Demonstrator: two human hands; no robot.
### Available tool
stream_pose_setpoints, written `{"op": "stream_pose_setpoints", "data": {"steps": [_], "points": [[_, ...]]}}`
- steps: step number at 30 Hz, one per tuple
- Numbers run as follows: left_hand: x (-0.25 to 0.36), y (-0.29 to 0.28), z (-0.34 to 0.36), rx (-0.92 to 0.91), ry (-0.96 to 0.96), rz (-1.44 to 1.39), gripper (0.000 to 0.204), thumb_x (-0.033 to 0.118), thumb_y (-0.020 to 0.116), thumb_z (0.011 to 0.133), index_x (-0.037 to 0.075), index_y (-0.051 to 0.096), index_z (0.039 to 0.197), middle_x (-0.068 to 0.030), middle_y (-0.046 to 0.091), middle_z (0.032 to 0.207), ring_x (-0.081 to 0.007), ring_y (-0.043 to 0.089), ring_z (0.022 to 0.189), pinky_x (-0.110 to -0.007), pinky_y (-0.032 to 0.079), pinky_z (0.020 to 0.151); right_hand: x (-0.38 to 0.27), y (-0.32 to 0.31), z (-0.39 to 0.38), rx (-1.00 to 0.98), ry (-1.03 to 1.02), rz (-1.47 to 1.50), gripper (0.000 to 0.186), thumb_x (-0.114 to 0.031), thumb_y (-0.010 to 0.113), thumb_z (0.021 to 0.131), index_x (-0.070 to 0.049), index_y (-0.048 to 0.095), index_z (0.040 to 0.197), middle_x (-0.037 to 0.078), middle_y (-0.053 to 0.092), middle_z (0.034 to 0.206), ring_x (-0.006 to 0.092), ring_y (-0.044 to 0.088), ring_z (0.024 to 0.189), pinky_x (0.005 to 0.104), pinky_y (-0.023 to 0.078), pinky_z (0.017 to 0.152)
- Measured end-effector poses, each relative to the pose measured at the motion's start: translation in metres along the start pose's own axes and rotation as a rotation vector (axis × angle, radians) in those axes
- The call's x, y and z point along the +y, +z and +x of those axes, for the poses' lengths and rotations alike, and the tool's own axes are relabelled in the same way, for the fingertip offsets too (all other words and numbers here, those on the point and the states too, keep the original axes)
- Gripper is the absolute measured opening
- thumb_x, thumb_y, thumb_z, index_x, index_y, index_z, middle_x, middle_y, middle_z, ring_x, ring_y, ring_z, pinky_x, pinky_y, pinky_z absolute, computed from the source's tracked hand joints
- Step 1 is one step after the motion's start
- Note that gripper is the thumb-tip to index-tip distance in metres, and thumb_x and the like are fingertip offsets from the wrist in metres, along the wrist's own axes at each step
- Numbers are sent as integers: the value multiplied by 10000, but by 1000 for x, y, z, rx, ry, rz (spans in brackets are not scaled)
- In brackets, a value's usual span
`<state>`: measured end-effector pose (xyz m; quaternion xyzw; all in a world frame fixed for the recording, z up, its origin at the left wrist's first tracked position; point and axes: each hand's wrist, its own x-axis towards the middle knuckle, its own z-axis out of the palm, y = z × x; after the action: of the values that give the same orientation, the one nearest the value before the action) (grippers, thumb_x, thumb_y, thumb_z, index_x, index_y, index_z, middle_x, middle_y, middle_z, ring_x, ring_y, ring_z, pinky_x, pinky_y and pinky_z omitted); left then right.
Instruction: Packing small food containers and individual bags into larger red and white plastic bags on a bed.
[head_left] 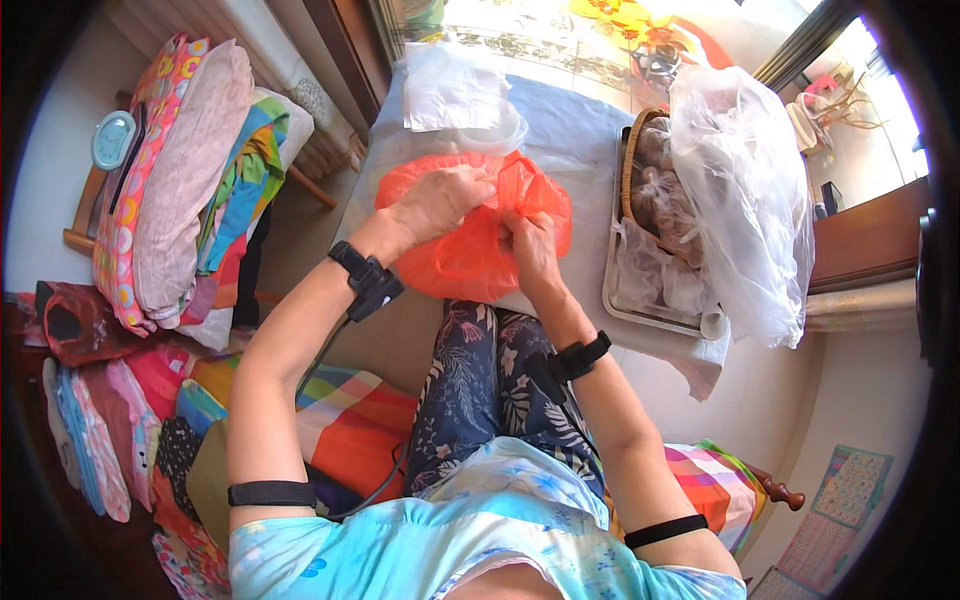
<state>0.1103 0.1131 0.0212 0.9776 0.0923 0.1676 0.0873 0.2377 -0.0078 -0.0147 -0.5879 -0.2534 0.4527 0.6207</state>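
A thin orange-red plastic bag point(450, 262) lies spread on the cloth-covered table in front of my knees. My left hand point(445, 203) is over its upper middle, fingers bent and pinched on the film. Close by on the right, my right hand point(530, 240) is closed on a gathered part of the same bag, its thumb pointing up. Crumpled folds of the bag stand up between and behind the fingers. What lies inside the bag cannot be made out. Just beyond it are a clear round plastic container point(500, 138) and a stack of white sheets point(455, 90).
On the right, a tray point(655, 318) holds a wicker basket point(630, 170) with plastic-wrapped bundles point(665, 205). A large clear plastic bag point(745, 200) drapes over its right side. Folded bedding point(195, 180) and a small clock point(113, 140) are on a chair to the left.
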Motion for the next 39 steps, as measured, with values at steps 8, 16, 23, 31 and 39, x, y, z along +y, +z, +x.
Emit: {"op": "stream_pose_setpoints", "data": {"steps": [8, 16, 23, 31, 39], "points": [[-4, -14, 5, -53, -49, -180, 70, -49, 522, 770, 3, 553, 807, -155, 581, 813, -344, 594, 809, -396, 497, 703, -9, 2, -2, 10, 89, 125, 208, -191, 562, 876, -5, 606, 794, 61, 585, 687, 153, 565, 591, 281, 486, 565], [-14, -15, 9, -144, 86, 6, 58, -2, 553, 752, 44, 532, 782, -113, 577, 782, -310, 603, 798, -383, 512, 703, -2, -7, -6, -73, 109, -16, 239, -165, 536, 917, -6, 603, 752, 12, 519, 601, 124, 495, 497, 279, 407, 470], [-23, 1, 6, -60, 169, 122, 59, 61, 568, 739, 75, 510, 740, -87, 565, 751, -274, 597, 757, -365, 512, 710, 8, -14, -13, -50, 117, -25, 215, -153, 541, 911, -11, 607, 763, 6, 510, 597, 104, 484, 507, 269, 400, 468], [-24, 7, 4, -81, 128, 126, 85, 79, 577, 743, 86, 502, 704, -83, 570, 724, -270, 613, 740, -366, 509, 712, 6, -26, -35, -4, 171, 16, 194, -155, 555, 883, -44, 587, 727, 1, 513, 593, 112, 471, 488, 265, 369, 459], [-5, 3, 0, 10, -21, 152, 63, 48, 612, 732, 54, 557, 762, -88, 567, 781, -275, 602, 806, -381, 493, 755, 12, -27, -28, -4, 152, -5, 219, -167, 547, 891, -33, 582, 721, 29, 539, 609, 144, 520, 491, 283, 397, 464]]}}
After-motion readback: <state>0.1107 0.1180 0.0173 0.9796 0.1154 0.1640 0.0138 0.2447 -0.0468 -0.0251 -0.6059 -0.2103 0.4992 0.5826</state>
